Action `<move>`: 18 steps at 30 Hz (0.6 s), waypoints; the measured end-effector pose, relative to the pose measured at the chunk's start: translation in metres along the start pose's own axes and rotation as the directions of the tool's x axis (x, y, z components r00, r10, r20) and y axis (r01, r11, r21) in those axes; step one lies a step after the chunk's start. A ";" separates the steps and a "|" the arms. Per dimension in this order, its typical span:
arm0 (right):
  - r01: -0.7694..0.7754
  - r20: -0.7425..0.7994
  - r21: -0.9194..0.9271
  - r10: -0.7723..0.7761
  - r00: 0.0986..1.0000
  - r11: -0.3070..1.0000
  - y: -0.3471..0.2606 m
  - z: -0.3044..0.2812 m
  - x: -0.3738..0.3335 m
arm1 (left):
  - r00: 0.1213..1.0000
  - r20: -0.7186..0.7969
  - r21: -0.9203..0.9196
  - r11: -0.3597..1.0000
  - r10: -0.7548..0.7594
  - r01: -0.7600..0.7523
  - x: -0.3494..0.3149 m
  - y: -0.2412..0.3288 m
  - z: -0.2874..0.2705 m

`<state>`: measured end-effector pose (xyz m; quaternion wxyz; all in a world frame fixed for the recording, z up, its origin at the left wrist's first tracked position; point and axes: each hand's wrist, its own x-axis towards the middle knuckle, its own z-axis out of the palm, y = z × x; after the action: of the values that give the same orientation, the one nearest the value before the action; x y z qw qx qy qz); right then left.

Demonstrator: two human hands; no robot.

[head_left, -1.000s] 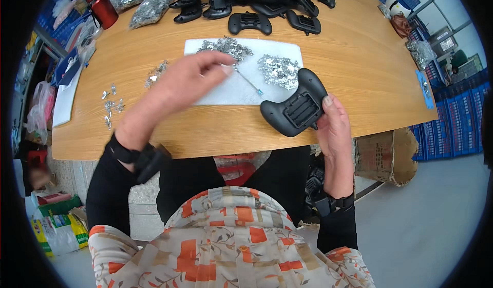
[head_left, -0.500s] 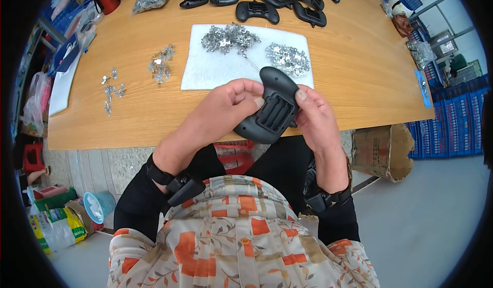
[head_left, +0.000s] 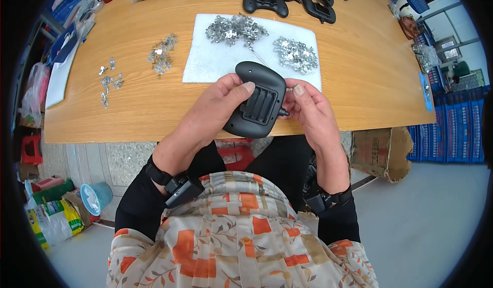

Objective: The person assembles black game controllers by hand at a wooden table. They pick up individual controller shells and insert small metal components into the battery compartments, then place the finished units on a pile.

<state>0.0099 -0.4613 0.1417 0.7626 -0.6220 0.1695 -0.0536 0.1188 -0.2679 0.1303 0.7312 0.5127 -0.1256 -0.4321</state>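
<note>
- Head view, looking down: a person sits at a wooden table (head_left: 359,82) that fills the upper half of the frame.
- At the centre of the frame, both hands grip a black game controller shell (head_left: 256,99), held over the near edge of the table with its ribbed inner side facing up.
- The left hand (head_left: 218,106) wraps the shell's left side, its thumb lying on top.
- The right hand (head_left: 308,108) closes on the shell's right edge, thumb and fingertips pinched there beside a small black stub.
- Just above the hands lies a white sheet (head_left: 205,64) carrying two heaps of small metal parts (head_left: 236,29).
- More small metal parts (head_left: 162,54) lie scattered at upper left.
- Black controller shells (head_left: 264,1) line the top edge.
</note>
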 end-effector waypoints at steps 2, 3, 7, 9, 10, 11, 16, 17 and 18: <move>-0.025 0.019 0.023 0.024 1.000 0.999 0.003 -0.001 -0.001 | 0.999 -0.032 0.000 1.000 -0.013 0.013 0.000 0.001 0.000; -0.034 0.034 0.026 0.034 0.999 0.999 0.005 -0.002 -0.001 | 1.000 -0.029 -0.013 1.000 -0.007 0.006 0.000 0.000 0.000; -0.048 0.050 0.022 0.047 0.998 0.999 0.009 0.001 0.003 | 0.999 -0.041 -0.072 0.997 0.010 -0.013 0.004 0.001 0.003; -0.050 0.057 0.068 0.046 0.997 0.996 0.010 0.002 0.003 | 0.999 -0.050 -0.070 0.997 0.009 -0.013 0.004 0.004 0.006; -0.049 0.060 0.087 0.044 0.997 0.995 0.010 0.003 0.003 | 0.998 -0.056 -0.056 0.998 0.009 -0.012 0.003 0.006 0.007; -0.046 0.080 0.054 0.042 0.996 0.997 0.008 0.005 0.004 | 0.998 -0.062 -0.042 0.999 0.009 -0.011 0.003 0.007 0.007; 0.051 -0.068 -0.283 -0.073 0.995 0.958 -0.004 -0.005 0.008 | 0.977 -0.183 0.057 0.993 0.112 -0.103 0.002 0.016 -0.003; 0.079 -0.129 -0.383 -0.138 0.982 0.920 -0.003 -0.014 0.011 | 0.963 -0.227 0.109 0.987 0.142 -0.119 0.001 0.022 -0.002; 0.106 -0.209 -0.528 -0.249 0.946 0.843 0.001 -0.024 0.015 | 0.947 -0.271 0.180 0.976 0.171 -0.125 0.003 0.023 -0.004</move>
<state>0.0165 -0.4879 0.1341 0.5322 -0.8011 0.2206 -0.1619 0.1342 -0.2650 0.1473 0.7284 0.6157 -0.0916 -0.2862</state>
